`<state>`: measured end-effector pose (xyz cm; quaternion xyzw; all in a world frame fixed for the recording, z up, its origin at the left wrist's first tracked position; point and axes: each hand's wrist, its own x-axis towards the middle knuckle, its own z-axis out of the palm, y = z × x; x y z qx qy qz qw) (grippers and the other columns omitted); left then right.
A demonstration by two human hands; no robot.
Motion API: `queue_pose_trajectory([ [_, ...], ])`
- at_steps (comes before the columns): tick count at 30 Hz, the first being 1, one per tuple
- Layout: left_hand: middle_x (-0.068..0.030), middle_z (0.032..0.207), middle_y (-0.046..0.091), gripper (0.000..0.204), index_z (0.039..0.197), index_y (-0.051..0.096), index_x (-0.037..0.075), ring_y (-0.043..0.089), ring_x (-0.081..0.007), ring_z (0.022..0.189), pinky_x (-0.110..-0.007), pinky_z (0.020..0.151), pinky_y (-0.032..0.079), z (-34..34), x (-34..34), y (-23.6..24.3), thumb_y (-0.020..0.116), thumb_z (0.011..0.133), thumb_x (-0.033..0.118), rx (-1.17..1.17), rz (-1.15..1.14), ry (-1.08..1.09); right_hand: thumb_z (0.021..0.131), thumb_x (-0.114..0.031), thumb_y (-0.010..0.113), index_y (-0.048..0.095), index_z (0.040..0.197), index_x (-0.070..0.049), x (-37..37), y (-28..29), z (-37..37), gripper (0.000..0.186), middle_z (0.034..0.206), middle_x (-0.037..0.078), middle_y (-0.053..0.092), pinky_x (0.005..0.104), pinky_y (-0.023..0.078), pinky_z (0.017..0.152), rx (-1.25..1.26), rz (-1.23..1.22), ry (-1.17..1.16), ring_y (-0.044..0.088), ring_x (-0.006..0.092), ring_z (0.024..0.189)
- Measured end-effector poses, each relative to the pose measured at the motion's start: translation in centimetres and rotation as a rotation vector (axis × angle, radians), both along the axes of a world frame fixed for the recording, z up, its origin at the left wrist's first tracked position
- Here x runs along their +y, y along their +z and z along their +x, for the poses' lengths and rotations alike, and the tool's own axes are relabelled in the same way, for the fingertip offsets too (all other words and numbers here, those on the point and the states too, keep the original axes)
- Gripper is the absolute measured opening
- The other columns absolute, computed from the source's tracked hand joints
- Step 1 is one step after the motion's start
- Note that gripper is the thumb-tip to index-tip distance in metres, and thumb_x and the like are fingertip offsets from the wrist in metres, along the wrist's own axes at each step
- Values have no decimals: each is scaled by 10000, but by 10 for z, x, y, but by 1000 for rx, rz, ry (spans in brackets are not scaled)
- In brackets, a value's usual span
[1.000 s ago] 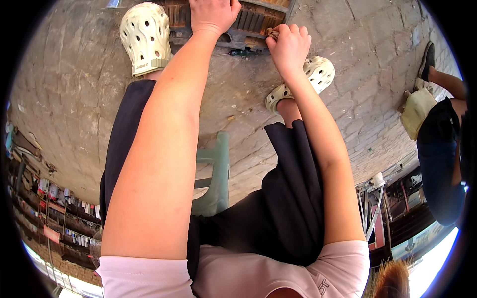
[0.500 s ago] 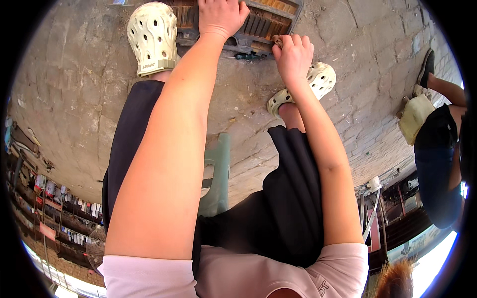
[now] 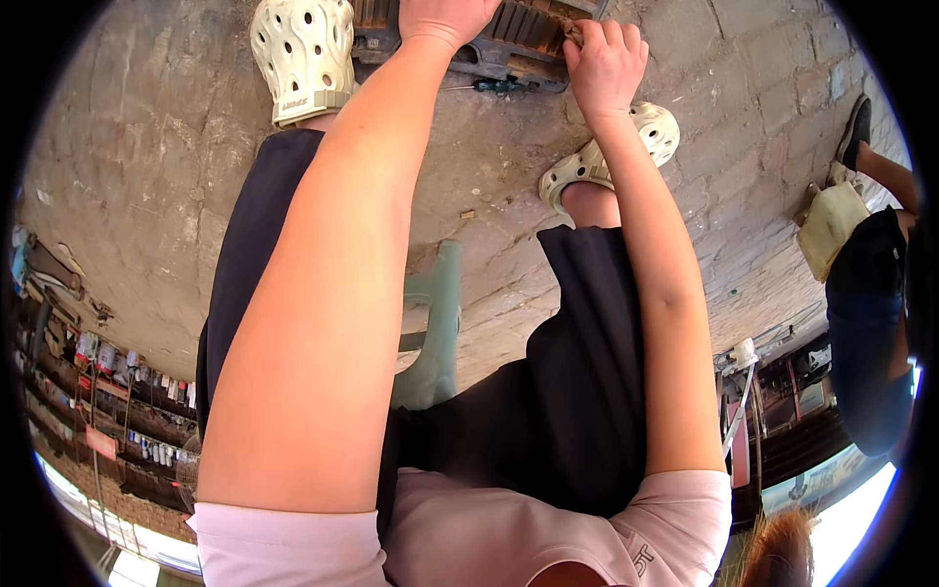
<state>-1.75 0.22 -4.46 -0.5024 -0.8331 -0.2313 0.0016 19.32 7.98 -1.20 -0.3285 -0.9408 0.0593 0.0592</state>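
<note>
A dark, ribbed casing [image 3: 514, 61] with rusty-brown areas lies on the ground at the top of the view, partly cut off. My left hand [image 3: 445, 18] reaches over its left side; those fingers run past the picture's upper edge, so their grip is hidden. At the casing's right end my right hand [image 3: 608, 68] is closed, its fingers curled around a small brownish, crumpled piece [image 3: 574, 35] that looks like cloth. Just below the casing lies a screwdriver [image 3: 501, 86] with a dark handle and a thin shaft.
Pale clogs, a left one [image 3: 301, 59] and a right one [image 3: 655, 133], flank the casing. A green plastic stool [image 3: 442, 313] is beneath me on the worn paved floor [image 3: 147, 215]. Another person [image 3: 866, 323] is at the far right. Stocked shelves [image 3: 122, 391] stand at lower left.
The view has shifted, with the casing higher in the picture. My right hand is slightly further up and right, still closed on the brownish piece. More of my left hand is cut off.
</note>
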Motion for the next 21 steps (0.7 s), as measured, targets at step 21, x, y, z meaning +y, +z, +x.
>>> queue_pose_trajectory([
  [21,-161,1187,543,400,1113,562,77,524,-377,1144,-527,989,420,2,1,-3,701,787,263,5,-21,7,750,-205,811,729,952,-136,18,2,-15,228,887,55,682,424,456,819,7,51,-111,589,283,883],
])
